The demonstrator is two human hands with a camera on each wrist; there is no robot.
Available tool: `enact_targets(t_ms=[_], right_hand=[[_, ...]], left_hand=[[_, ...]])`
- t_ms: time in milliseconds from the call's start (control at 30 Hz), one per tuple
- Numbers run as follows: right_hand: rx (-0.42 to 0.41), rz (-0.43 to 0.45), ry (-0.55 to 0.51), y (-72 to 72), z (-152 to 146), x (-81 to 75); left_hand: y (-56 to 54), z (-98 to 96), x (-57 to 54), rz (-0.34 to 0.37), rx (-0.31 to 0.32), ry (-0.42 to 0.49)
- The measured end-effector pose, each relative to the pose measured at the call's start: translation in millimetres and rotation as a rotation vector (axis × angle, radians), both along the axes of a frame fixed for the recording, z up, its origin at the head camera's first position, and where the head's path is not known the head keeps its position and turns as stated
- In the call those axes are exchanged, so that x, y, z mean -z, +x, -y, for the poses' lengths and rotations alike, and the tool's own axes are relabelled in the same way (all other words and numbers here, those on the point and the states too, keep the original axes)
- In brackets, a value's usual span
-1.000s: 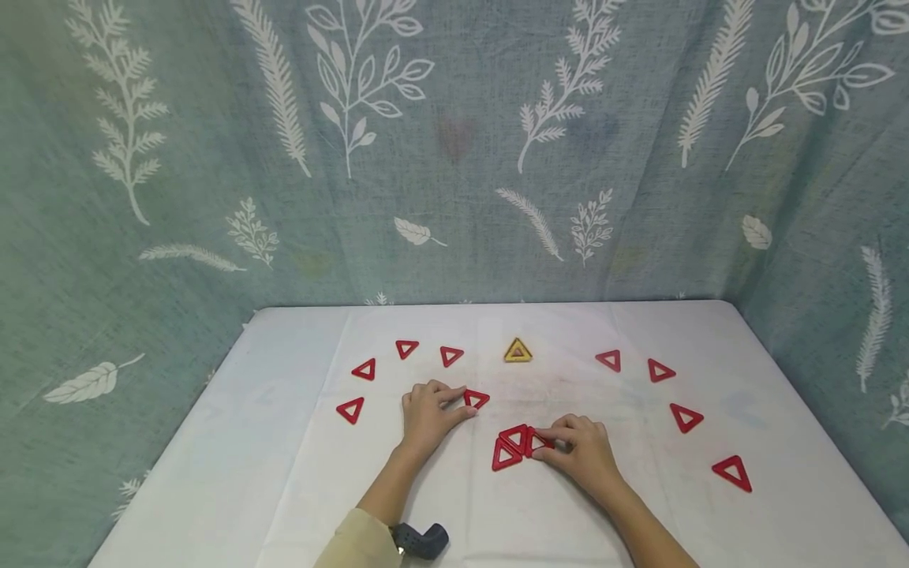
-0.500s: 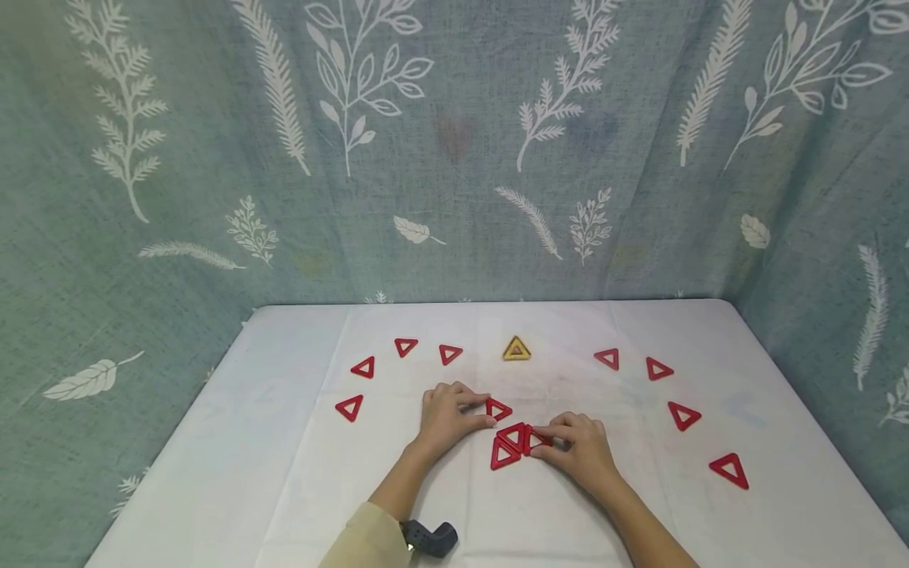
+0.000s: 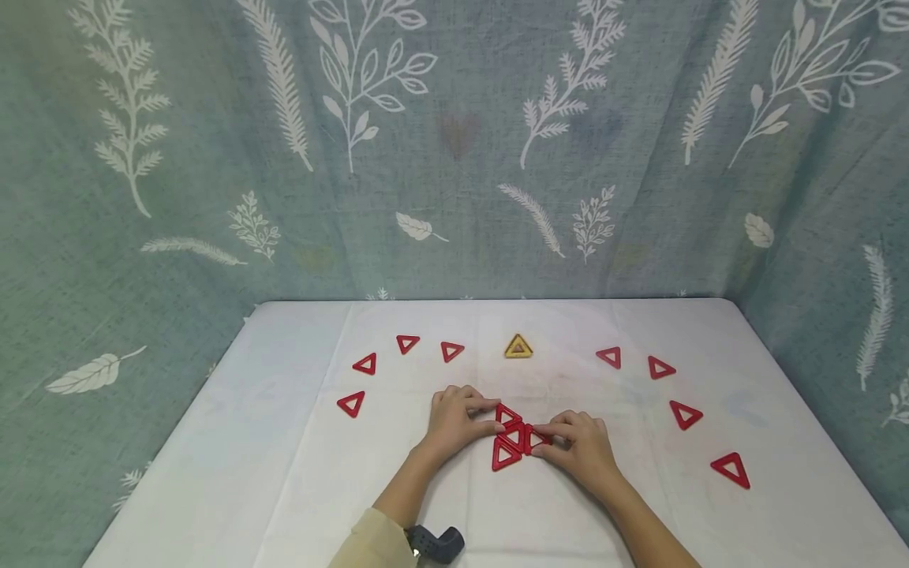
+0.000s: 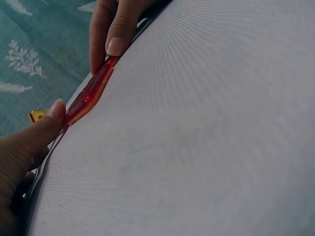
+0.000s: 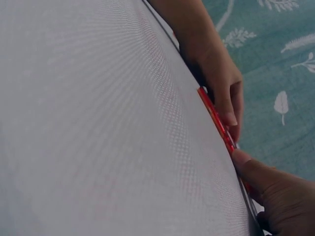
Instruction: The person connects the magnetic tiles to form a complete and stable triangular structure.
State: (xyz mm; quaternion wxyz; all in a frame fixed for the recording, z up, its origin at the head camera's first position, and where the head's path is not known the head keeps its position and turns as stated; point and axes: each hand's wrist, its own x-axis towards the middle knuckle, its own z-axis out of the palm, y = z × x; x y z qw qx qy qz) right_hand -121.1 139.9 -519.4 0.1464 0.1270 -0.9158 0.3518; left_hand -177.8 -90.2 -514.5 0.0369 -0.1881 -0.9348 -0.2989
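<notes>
Four red triangles clustered at lower centre of the frame; left hand pinches the top triangle, right hand the rightmost triangle, each grip narrowed to fit; yellow triangle above, on a white counter

A hand could slide over the tablecloth at lower left, but the left hand, right hand and red triangles block the lower middle.

Red triangles; yellow triangle, centre seemingly brownish.
</notes>
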Motion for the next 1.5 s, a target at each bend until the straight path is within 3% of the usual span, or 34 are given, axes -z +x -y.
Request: enact_targets(t_ms=[200,500,867,1133,1500], right_hand=[[0.012,0.032,0.009,1.4,1.1,-1.6],[0.019,0.012,-0.007,-0.5,0.4,-1.2],[0.058,0.015,-0.035,-0.4,0.3,0.6],[0.084,0.023,0.047,-1.2,-3.4,-1.7],[0.223,0.087,0.107,-1.3,-4.9,-5.6]], left_hand=[[0.5,0.9,0.6,0.014,0.001,-0.035],[-0.3,-0.8,0.4,-0.006,-0.008,-0.022],[5.5,0.2,1.0,0.002,0.045,-0.041],[7.5,-1.0,-2.5,0.041,0.051,-0.066],[17.1,-7.7,-1.7,0.015,-0.044,0.038]])
